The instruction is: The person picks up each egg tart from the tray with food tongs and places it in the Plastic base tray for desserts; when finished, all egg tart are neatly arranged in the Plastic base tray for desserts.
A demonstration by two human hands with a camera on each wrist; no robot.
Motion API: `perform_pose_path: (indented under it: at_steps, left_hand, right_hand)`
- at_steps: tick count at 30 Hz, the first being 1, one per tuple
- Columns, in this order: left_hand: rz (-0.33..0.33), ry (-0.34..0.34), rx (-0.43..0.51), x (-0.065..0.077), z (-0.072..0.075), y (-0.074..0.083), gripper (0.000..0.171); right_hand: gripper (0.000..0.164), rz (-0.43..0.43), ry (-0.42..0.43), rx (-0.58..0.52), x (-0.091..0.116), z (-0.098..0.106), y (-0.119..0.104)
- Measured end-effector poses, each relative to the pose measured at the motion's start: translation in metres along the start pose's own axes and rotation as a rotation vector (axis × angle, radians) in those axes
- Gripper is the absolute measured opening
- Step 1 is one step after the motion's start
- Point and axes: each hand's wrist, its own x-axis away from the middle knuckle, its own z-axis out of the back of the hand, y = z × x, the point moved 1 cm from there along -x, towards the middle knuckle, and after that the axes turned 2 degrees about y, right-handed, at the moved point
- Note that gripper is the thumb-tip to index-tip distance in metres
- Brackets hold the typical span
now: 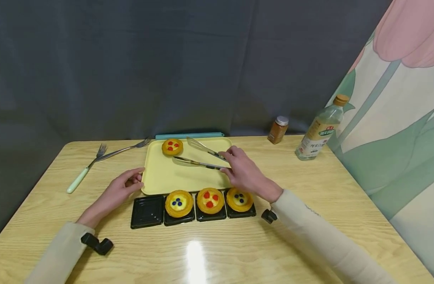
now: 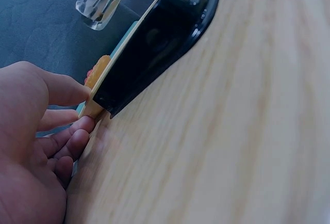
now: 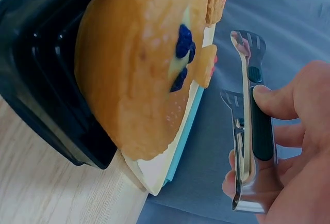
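My left hand (image 1: 122, 188) is at the left edge of a yellow tray (image 1: 156, 181). In the left wrist view its thumb and fingertips pinch the tray's rim. Metal serving tongs with dark grips (image 1: 199, 163) are in my right hand (image 1: 246, 171), their two arms apart above the tray. At the tray's back left lies a tart with red toppings (image 1: 172, 147), left of the tongs' tips. In front of the tray, a blue-topped tart (image 1: 179, 203), a red-topped tart (image 1: 210, 200) and another blue-topped tart (image 1: 240, 199) sit in black square holders. Another black holder (image 1: 147, 212) shows its ridged base.
Two forks lie at the left, one with a pale green handle (image 1: 77, 180), one all metal (image 1: 122, 150). A blue-green bar (image 1: 188, 135) runs behind the tray. A spice jar (image 1: 278, 129) and a labelled bottle (image 1: 321, 130) stand at the back right, near the wall.
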Motion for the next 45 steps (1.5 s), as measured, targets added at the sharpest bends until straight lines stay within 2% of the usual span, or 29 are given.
perform_pose_path:
  at_steps: [19,34,37,42,45]
  left_hand:
    - [-0.015,-0.024,-0.016,-0.010,-0.009,0.005,0.053]
    - [-0.044,-0.054,0.009,-0.022,-0.019,0.015,0.052]
    - [-0.040,-0.057,-0.004,-0.019,-0.017,0.014,0.054]
    - [0.002,-0.027,-0.047,-0.002,-0.003,0.008,0.055]
    - [0.004,-0.029,-0.045,0.002,0.000,0.005,0.056]
  right_hand:
    - [0.044,-0.019,-0.049,0.071,-0.019,-0.004,0.008]
    - [0.043,-0.076,-0.082,0.101,-0.025,-0.004,0.014]
    - [0.042,-0.075,-0.084,0.113,-0.029,-0.006,0.011]
    - [0.042,-0.017,-0.116,0.087,-0.043,-0.016,0.000]
    - [0.042,-0.023,-0.138,0.079,-0.048,-0.018,-0.003]
